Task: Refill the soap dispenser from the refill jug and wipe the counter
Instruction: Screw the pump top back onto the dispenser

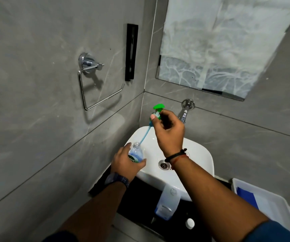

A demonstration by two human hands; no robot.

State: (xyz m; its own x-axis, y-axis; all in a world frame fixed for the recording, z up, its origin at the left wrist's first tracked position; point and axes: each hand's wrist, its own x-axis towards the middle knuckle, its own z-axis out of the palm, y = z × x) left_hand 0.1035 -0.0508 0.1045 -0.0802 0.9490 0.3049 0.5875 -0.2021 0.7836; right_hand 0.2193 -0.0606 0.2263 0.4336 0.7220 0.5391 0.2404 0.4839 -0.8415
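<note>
Over a white sink (202, 154) in a grey-tiled corner, a person's left hand (125, 163) wraps its fingers around a clear soap bottle (136, 153) held at the basin's left rim, its neck open. The right hand (168, 130) pinches the green pump (158, 109) above it, the blue tube (145, 135) slanting down to the bottle's mouth. A refill jug (167, 203) lies on the dark counter (140, 194) below the sink, its white cap (190, 223) just beside it.
</note>
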